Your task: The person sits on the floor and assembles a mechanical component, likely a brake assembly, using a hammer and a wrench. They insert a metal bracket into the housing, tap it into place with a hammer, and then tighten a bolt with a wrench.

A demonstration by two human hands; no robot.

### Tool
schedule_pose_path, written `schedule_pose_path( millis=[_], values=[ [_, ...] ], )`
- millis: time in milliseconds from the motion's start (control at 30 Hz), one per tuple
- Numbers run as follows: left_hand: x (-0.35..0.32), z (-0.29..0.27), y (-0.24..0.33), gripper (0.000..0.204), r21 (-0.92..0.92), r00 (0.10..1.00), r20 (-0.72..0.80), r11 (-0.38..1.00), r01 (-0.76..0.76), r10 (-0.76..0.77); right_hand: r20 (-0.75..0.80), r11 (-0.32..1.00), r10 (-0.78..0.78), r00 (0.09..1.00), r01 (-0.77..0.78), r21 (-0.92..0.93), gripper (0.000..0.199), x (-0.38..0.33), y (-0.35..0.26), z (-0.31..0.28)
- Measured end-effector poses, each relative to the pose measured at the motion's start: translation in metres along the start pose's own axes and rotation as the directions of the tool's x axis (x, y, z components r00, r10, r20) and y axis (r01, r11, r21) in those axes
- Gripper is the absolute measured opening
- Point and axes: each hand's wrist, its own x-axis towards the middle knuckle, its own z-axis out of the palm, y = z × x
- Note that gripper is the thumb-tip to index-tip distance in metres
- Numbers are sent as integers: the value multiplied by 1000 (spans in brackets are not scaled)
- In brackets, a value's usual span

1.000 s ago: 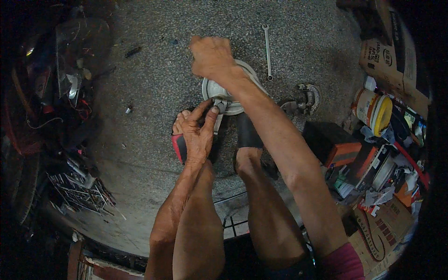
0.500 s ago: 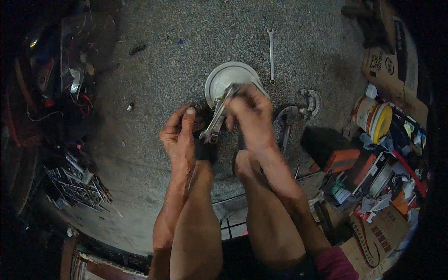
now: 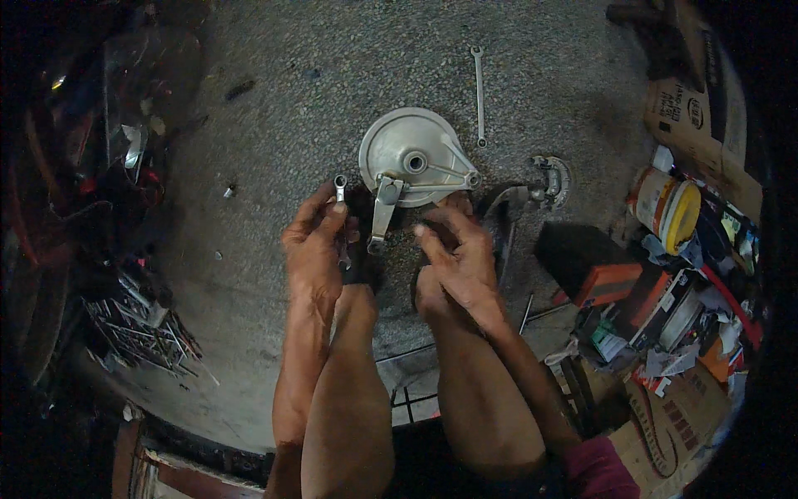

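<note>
A combination wrench (image 3: 340,190) is pinched between the thumb and fingers of my left hand (image 3: 312,241), its ring end pointing away from me. Just right of that hand is a round metal brake plate (image 3: 386,141), with a hub hole and a ribbed side arm. A brake lever (image 3: 383,218) sticks out from its near edge toward me. My right hand (image 3: 465,258) is at the plate's near right rim, thumb and index finger apart. Its farther fingers reach the rim and are partly hidden, so their contact is hard to judge.
Another combination wrench (image 3: 480,96) lies beyond the plate. Curved brake shoes (image 3: 550,183) are to the right, near a dark box with an orange end (image 3: 607,287). A yellow-rimmed tub (image 3: 682,218) and clutter stand farther right. Many tools (image 3: 137,333) lie at left.
The wrench at the brake lever in my right hand has left it; a wrench now shows clearly in my left hand. My right hand has dropped nearer to me, uncovering the plate's hub.
</note>
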Motion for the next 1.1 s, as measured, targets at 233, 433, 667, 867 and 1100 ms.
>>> schedule_pose_path(
  millis=[233, 433, 667, 867, 1100],
  values=[
    [10, 4, -9, 34, 81, 994, 24, 991, -109, 107, 35, 992, 12, 999, -7, -127, 22, -6, 26, -3],
    [17, 9, -18, 30, 657, 765, 235, 482, -580, 600, 49, 981, 99, 994, -89, -172, 23, -2, 20, 2],
    [10, 25, -5, 32, 731, 808, 301, 421, -537, 507, 52, 977, 68, 996, -56, -207, 26, 1, 27, 2],
    [10, 21, -8, 32, 728, 803, 329, 409, -551, 497, 47, 967, 40, 998, -27, -255, 25, 5, 25, 5],
    [17, 17, -14, 30, 673, 809, 335, 478, -564, 483, -3, 965, -39, 999, 37, -261, 21, 5, 32, 9]
  ],
)
